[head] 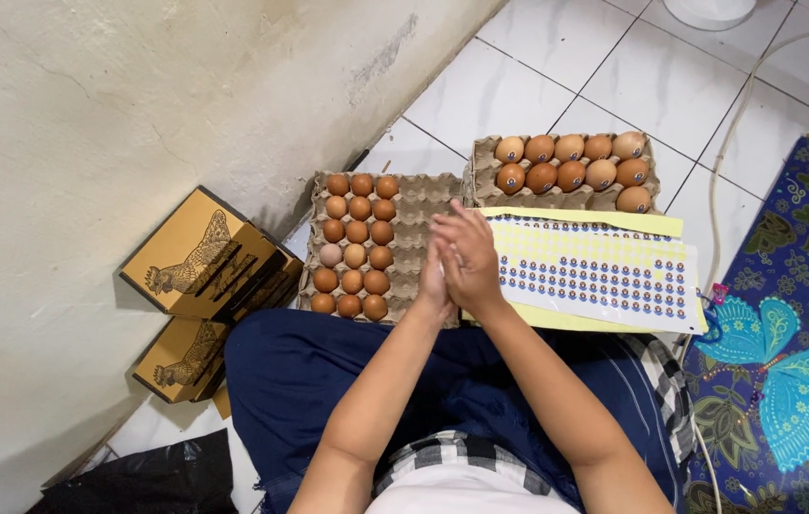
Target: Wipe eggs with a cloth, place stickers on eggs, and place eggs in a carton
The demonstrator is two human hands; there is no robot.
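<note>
The white tiled floor (519,86) carries two cardboard egg trays side by side: the left egg tray (423,205) against the wall, half filled with brown eggs, and the right egg tray (480,157) holding ten. A sticker sheet (595,271) overlaps their near edges. Two flat cardboard boxes (199,262) lean by the wall; a patterned mat (785,314) lies at the right.

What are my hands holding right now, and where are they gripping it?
It cannot be told. The left hand and right hand are pressed together above the egg tray and sticker sheet; anything between the palms is hidden.
</note>
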